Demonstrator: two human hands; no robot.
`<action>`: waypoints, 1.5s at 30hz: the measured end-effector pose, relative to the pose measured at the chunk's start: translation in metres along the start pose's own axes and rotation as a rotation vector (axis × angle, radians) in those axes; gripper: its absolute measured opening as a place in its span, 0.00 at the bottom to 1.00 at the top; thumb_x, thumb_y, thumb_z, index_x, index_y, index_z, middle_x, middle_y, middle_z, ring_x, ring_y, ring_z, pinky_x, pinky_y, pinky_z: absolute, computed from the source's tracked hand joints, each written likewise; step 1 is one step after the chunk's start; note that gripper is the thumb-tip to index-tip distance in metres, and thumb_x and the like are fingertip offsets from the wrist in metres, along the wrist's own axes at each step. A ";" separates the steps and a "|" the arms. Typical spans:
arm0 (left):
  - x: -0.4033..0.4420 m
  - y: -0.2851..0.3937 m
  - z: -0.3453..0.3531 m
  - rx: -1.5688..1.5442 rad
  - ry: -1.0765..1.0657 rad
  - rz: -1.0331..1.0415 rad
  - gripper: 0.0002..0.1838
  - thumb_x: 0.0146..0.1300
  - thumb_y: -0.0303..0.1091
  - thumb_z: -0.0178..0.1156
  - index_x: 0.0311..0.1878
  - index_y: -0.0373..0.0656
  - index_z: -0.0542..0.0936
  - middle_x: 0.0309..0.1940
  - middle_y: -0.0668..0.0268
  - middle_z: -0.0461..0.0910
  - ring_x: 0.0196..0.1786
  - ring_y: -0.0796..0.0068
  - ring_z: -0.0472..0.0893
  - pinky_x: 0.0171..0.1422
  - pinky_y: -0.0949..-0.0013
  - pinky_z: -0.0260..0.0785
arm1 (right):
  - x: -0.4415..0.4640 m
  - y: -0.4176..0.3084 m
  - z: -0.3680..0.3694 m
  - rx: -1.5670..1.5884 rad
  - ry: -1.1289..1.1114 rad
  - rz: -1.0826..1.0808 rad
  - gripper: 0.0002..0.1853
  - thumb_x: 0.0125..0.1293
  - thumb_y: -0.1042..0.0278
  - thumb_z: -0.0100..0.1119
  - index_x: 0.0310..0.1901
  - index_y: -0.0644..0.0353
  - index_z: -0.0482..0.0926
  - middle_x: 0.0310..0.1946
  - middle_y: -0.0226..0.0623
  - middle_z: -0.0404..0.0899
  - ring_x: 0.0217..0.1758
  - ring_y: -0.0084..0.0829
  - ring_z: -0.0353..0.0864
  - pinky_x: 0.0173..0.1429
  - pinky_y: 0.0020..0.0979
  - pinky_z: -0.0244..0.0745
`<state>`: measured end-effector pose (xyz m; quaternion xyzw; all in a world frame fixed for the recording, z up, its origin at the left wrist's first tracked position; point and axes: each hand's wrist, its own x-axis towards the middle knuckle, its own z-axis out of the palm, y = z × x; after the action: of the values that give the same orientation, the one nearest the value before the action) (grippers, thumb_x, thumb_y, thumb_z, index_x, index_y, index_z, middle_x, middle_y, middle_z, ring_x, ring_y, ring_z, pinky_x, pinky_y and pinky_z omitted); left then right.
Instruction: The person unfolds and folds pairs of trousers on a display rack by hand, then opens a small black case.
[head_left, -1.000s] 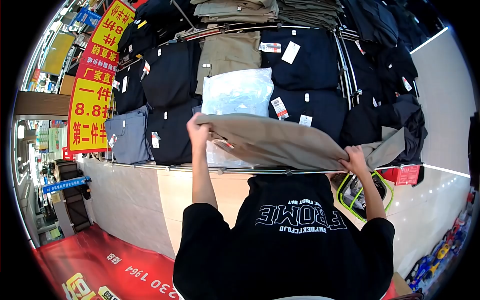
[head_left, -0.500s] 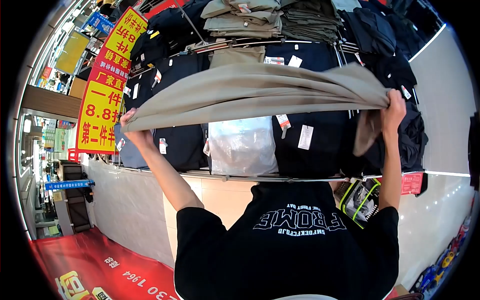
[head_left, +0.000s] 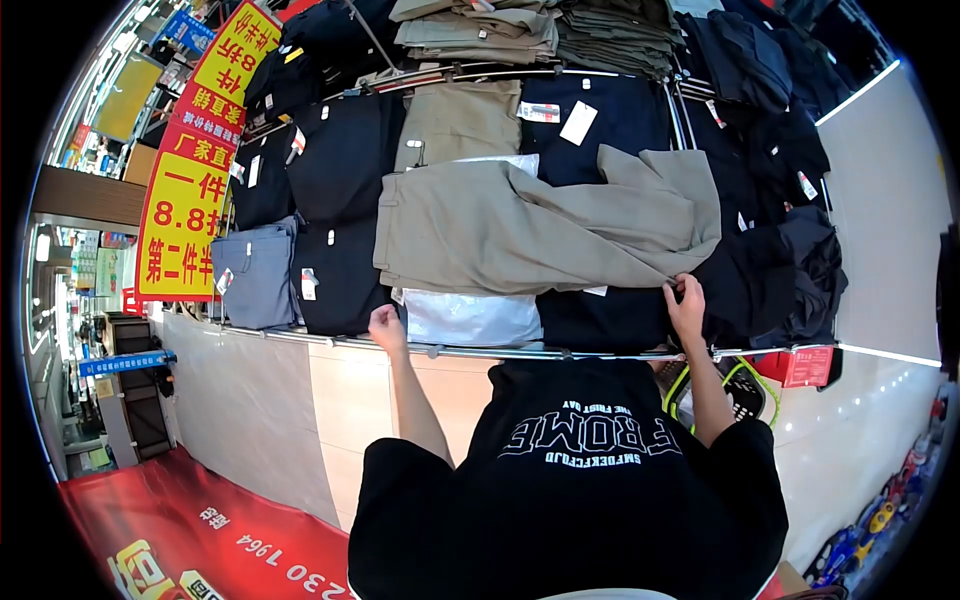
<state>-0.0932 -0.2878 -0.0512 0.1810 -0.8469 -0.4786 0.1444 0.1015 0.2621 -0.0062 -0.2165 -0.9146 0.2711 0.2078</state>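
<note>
A pair of khaki trousers (head_left: pixel 540 215) lies sideways across the stacked clothes, waistband at the left and legs bunched and folded back at the right. My right hand (head_left: pixel 686 308) pinches the lower edge of the trousers near the folded legs. Just below the waistband corner, my left hand (head_left: pixel 388 328) is closed with its fingers curled, apart from the cloth and with nothing visible in it. Under the trousers, a white plastic-wrapped pack (head_left: pixel 472 317) partly shows, between dark folded trousers (head_left: pixel 335 280) and another dark pile.
A metal rail (head_left: pixel 480 352) runs along the display's front edge. Folded khaki clothes (head_left: pixel 475 35) are stacked at the back, grey trousers (head_left: pixel 255 275) at the left. A yellow and red sign (head_left: pixel 190 220) stands left; a black basket with green edging (head_left: pixel 745 390) is below right.
The khaki trousers, held stretched in the air between both hands, have come down onto the display. My left hand has let go and moved right and down; my right hand has moved left and down.
</note>
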 end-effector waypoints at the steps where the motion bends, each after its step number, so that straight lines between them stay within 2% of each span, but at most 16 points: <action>1: -0.012 0.005 0.010 -0.003 0.003 0.023 0.03 0.59 0.23 0.58 0.35 0.35 0.80 0.29 0.64 0.81 0.31 0.77 0.78 0.38 0.74 0.71 | -0.002 0.001 0.007 0.115 0.050 0.143 0.16 0.57 0.66 0.66 0.41 0.63 0.72 0.27 0.37 0.73 0.31 0.32 0.75 0.36 0.32 0.71; 5: -0.043 0.016 0.061 -0.119 -0.124 -0.083 0.03 0.59 0.24 0.59 0.35 0.36 0.79 0.29 0.66 0.80 0.29 0.78 0.77 0.36 0.74 0.70 | 0.022 -0.002 0.015 0.662 0.216 0.829 0.29 0.60 0.48 0.65 0.49 0.69 0.72 0.42 0.43 0.78 0.43 0.26 0.78 0.41 0.27 0.75; 11: -0.093 0.082 0.112 -0.312 -0.551 0.041 0.06 0.62 0.28 0.60 0.39 0.36 0.79 0.32 0.68 0.79 0.36 0.81 0.76 0.43 0.76 0.69 | 0.094 0.010 0.025 1.178 0.272 1.114 0.30 0.57 0.56 0.69 0.53 0.71 0.72 0.50 0.43 0.77 0.53 0.35 0.77 0.54 0.36 0.73; 13: -0.110 0.134 0.115 -0.359 -0.655 0.019 0.06 0.64 0.29 0.58 0.40 0.36 0.78 0.32 0.68 0.79 0.36 0.79 0.76 0.46 0.75 0.69 | 0.113 -0.016 0.023 1.234 0.164 0.900 0.27 0.52 0.61 0.69 0.49 0.72 0.75 0.48 0.45 0.79 0.47 0.36 0.79 0.50 0.34 0.75; 18: -0.118 0.227 0.105 -0.471 -0.901 0.099 0.17 0.67 0.38 0.56 0.54 0.37 0.73 0.43 0.63 0.78 0.46 0.76 0.76 0.53 0.73 0.68 | 0.100 -0.162 0.025 0.590 0.034 -0.107 0.18 0.49 0.66 0.63 0.43 0.64 0.77 0.31 0.48 0.81 0.34 0.45 0.82 0.42 0.42 0.76; 20: -0.112 0.230 0.106 -1.019 -1.235 -0.180 0.25 0.69 0.46 0.52 0.61 0.38 0.68 0.54 0.57 0.74 0.58 0.67 0.74 0.62 0.64 0.66 | 0.075 -0.193 0.035 0.375 -0.224 -0.423 0.19 0.49 0.66 0.63 0.44 0.61 0.75 0.31 0.49 0.80 0.35 0.49 0.80 0.42 0.46 0.75; 21: -0.113 0.223 0.107 -1.014 -1.224 -0.189 0.25 0.69 0.46 0.52 0.61 0.38 0.68 0.54 0.57 0.74 0.58 0.67 0.74 0.62 0.64 0.66 | 0.061 -0.204 0.033 0.312 -0.414 -0.536 0.20 0.49 0.66 0.63 0.45 0.61 0.74 0.32 0.49 0.79 0.37 0.50 0.80 0.43 0.47 0.75; 23: -0.112 0.188 0.115 -1.098 -1.057 -0.643 0.29 0.70 0.51 0.47 0.64 0.40 0.66 0.60 0.56 0.71 0.63 0.60 0.70 0.66 0.56 0.64 | 0.027 -0.193 0.063 0.275 -0.524 -0.666 0.23 0.49 0.63 0.64 0.47 0.60 0.72 0.35 0.48 0.79 0.40 0.48 0.80 0.45 0.46 0.74; 24: -0.115 0.177 0.117 -1.026 -1.030 -0.629 0.29 0.70 0.51 0.47 0.65 0.40 0.65 0.61 0.57 0.70 0.64 0.58 0.69 0.67 0.53 0.63 | 0.017 -0.189 0.065 0.215 -0.574 -0.741 0.23 0.48 0.62 0.65 0.47 0.59 0.72 0.35 0.47 0.78 0.42 0.48 0.79 0.46 0.45 0.74; 25: -0.127 0.165 0.123 -0.966 -0.876 -0.705 0.27 0.71 0.49 0.44 0.65 0.40 0.65 0.61 0.58 0.71 0.62 0.58 0.71 0.66 0.54 0.65 | 0.006 -0.184 0.066 0.185 -0.722 -0.696 0.23 0.50 0.57 0.66 0.43 0.61 0.74 0.33 0.49 0.78 0.40 0.49 0.79 0.44 0.45 0.74; 27: -0.133 0.151 0.129 -0.846 -0.942 -0.803 0.26 0.72 0.48 0.41 0.66 0.41 0.64 0.61 0.60 0.71 0.60 0.59 0.73 0.66 0.55 0.65 | 0.000 -0.167 0.067 0.226 -1.010 -0.622 0.22 0.54 0.52 0.66 0.40 0.63 0.75 0.31 0.48 0.78 0.38 0.49 0.79 0.43 0.43 0.74; 30: -0.147 0.143 0.136 -1.002 -1.049 -0.881 0.26 0.73 0.47 0.40 0.67 0.42 0.64 0.62 0.61 0.70 0.61 0.61 0.72 0.66 0.56 0.66 | 0.004 -0.142 0.065 0.445 -0.892 -0.384 0.21 0.56 0.48 0.64 0.33 0.62 0.77 0.26 0.44 0.78 0.32 0.44 0.79 0.36 0.38 0.73; 36: -0.153 0.176 0.125 -1.046 -1.107 -0.866 0.27 0.74 0.47 0.37 0.69 0.43 0.60 0.66 0.61 0.66 0.65 0.62 0.69 0.67 0.56 0.64 | 0.029 -0.123 0.065 0.585 -0.262 0.198 0.25 0.56 0.50 0.68 0.42 0.64 0.72 0.35 0.43 0.77 0.36 0.36 0.77 0.44 0.34 0.74; 40: -0.152 0.169 0.121 -1.023 -1.139 -0.744 0.27 0.74 0.47 0.38 0.70 0.43 0.60 0.66 0.61 0.66 0.65 0.63 0.69 0.67 0.57 0.64 | 0.050 -0.131 0.069 0.583 -0.356 0.359 0.31 0.56 0.49 0.68 0.51 0.66 0.70 0.38 0.42 0.78 0.39 0.32 0.77 0.47 0.32 0.74; 43: -0.153 0.173 0.113 -1.041 -1.201 -0.627 0.26 0.74 0.46 0.39 0.70 0.43 0.60 0.65 0.61 0.68 0.64 0.63 0.70 0.67 0.57 0.64 | 0.056 -0.148 0.076 0.823 -0.439 0.492 0.29 0.57 0.54 0.68 0.53 0.65 0.71 0.39 0.39 0.78 0.41 0.27 0.76 0.47 0.30 0.73; 45: -0.151 0.173 0.107 -0.978 -1.164 -0.520 0.25 0.74 0.45 0.40 0.69 0.43 0.60 0.64 0.61 0.68 0.66 0.63 0.67 0.69 0.56 0.62 | 0.063 -0.163 0.066 1.187 -0.735 0.683 0.22 0.57 0.60 0.68 0.49 0.64 0.74 0.39 0.36 0.77 0.42 0.25 0.76 0.48 0.27 0.72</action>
<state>-0.0321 -0.0572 0.0344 0.0100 -0.4116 -0.8312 -0.3736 -0.0293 0.1436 0.0556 -0.2352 -0.5091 0.8188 -0.1226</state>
